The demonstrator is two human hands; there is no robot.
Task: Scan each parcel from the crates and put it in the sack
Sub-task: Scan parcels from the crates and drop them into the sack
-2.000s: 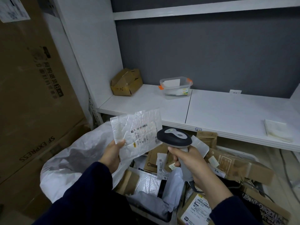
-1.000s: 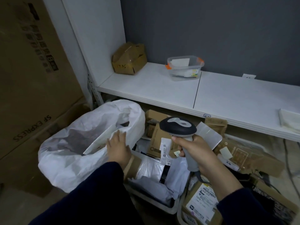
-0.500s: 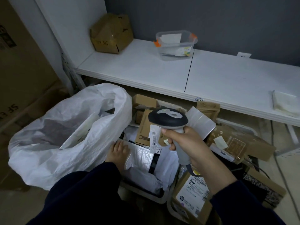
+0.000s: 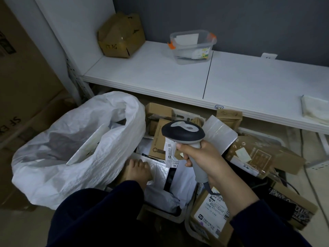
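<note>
A white woven sack (image 4: 58, 157) stands open on the floor at the left, with a flat white parcel (image 4: 89, 147) leaning inside it. My left hand (image 4: 138, 170) reaches down into a crate (image 4: 170, 217) and rests with its fingers on a white plastic mailer (image 4: 179, 177); whether it grips the mailer I cannot tell. My right hand (image 4: 204, 159) grips the handle of a grey and black barcode scanner (image 4: 183, 132) held above the crate. Brown cardboard parcels (image 4: 160, 138) fill the crates behind and to the right.
A white shelf (image 4: 231, 77) runs across above the crates, carrying a crumpled brown box (image 4: 121, 34), a clear plastic tub (image 4: 193, 46) and a folded white cloth (image 4: 315, 107). Large cardboard cartons (image 4: 23, 82) stand at the left. A labelled carton (image 4: 211, 214) lies near my right arm.
My left hand held a white parcel up to the scanner, dropped it into the sack, then moved right and down into the crate onto the white mailer. The view tilted downward.
</note>
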